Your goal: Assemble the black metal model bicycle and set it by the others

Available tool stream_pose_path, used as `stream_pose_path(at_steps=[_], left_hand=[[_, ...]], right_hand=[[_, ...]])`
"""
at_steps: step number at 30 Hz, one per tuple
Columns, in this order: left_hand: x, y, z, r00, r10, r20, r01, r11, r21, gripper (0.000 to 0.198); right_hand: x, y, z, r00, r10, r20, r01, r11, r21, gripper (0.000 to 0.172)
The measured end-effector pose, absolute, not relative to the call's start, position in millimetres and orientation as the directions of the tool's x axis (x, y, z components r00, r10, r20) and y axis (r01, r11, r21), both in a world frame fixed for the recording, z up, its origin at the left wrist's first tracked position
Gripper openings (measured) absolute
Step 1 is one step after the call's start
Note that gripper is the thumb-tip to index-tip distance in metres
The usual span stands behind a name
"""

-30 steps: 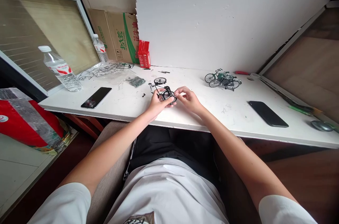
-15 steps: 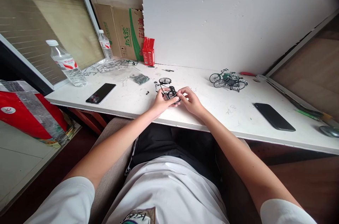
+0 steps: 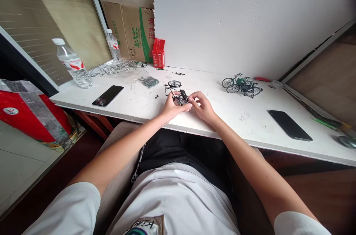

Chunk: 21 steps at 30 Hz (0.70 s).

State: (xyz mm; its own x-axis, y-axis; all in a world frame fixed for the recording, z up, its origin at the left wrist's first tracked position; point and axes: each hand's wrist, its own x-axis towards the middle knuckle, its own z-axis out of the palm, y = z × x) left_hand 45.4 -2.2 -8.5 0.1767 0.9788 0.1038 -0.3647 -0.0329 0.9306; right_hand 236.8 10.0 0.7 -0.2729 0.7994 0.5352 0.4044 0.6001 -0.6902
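Observation:
A small black model bicycle (image 3: 175, 92) stands on the white table (image 3: 228, 116), near its front edge. My left hand (image 3: 172, 106) is closed around the bicycle's rear wheel and frame. My right hand (image 3: 202, 106) meets it from the right, its fingers pinched on the same rear part. What the right fingertips press is too small to make out. The front wheel points away from me and is free.
Two finished green and black model bicycles (image 3: 241, 85) stand at the back right. A black phone (image 3: 290, 130) lies right, another phone (image 3: 108, 95) left. Water bottles (image 3: 73, 65), parts sprues (image 3: 121, 67), a red carton (image 3: 158, 53) and a cardboard box (image 3: 133, 34) fill the back left.
Both hands have stayed on the model bicycle, with the right fingers closing in against the left. The view shifted slightly to the left and down.

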Motion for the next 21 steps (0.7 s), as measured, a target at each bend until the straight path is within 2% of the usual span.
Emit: stream_pose_path(at_steps=[21], left_hand=[[45.5,-2.4,-8.5,0.172,0.982,0.084,-0.390,-0.011,0.921,0.080]], right_hand=[[236.3,12.0,-5.6,-0.261,0.792,0.552,0.412,0.609,-0.678,0.035]])
